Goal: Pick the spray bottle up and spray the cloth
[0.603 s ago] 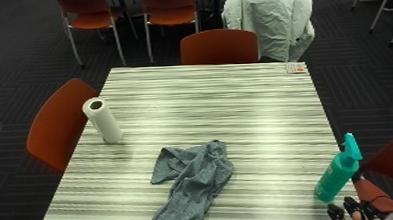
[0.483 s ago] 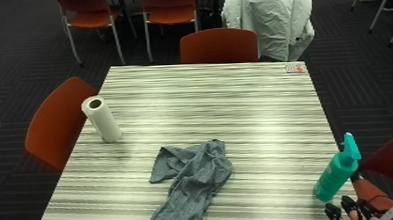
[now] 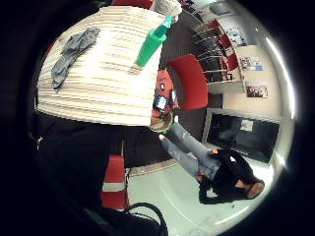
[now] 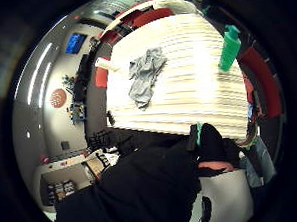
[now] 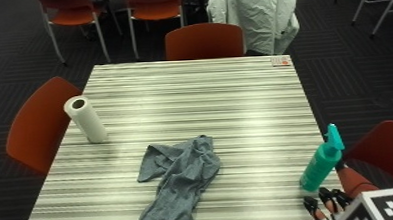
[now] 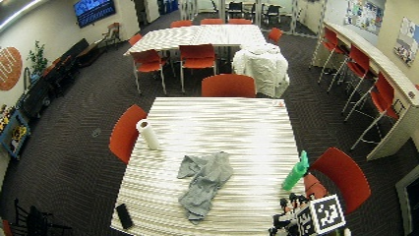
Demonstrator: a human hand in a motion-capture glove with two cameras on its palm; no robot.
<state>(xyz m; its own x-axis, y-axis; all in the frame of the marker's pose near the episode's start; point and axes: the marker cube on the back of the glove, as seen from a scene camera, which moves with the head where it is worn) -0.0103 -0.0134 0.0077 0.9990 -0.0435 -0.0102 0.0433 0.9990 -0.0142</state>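
A green spray bottle with a teal trigger head stands upright near the right edge of the striped table. A crumpled grey cloth lies left of it, toward the near edge. The fingertips of my gloved right hand show at the table's near right corner. They lie fairly straight, a little short of the bottle's base, and hold nothing. Both palm views look over the table from beyond its edge, with the bottle and the cloth at a distance.
A paper towel roll stands upright near the left edge. A small card lies at the far right corner, a black flat object at the near left corner. Red chairs ring the table, one just right of the bottle.
The outside picture has shifted a little, so its camera moved. My fingertips stay near the bottle's base. Bottle, cloth and roll have not moved.
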